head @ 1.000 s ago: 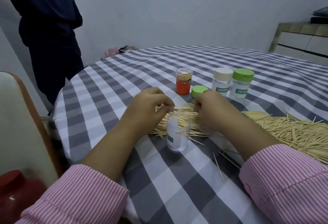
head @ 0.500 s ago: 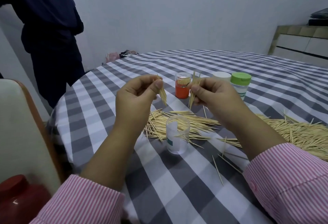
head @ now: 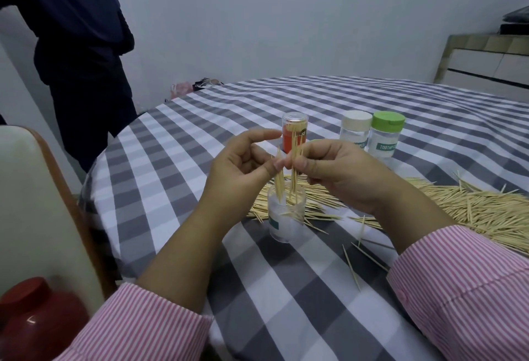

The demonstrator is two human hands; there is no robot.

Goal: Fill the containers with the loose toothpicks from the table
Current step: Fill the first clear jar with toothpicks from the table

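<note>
The left hand [head: 243, 166] pinches a small bunch of toothpicks [head: 279, 177] between thumb and finger; its index finger is stretched out above. The right hand [head: 335, 171] grips a second bunch [head: 294, 171] in the same way. Both bunches stand almost upright, and their lower tips reach into the mouth of the open jar [head: 286, 214], which stands on the worktop [head: 177, 160] directly under the hands.

The step now is, I think, to let the sticks go into this jar. To do it well, the bunches should be kept vertical and close together, so that all tips are inside the rim before the fingers loosen. If some tips stay outside, they will fall on the cloth. The jar is light and nobody holds it, so the sticks should not push against its wall, or it may tip over.

Many loose toothpicks [head: 472, 206] lie in a heap behind and to the right of the jar, so much of the task is left. Three closed jars [head: 383, 137] stand further back.
</note>
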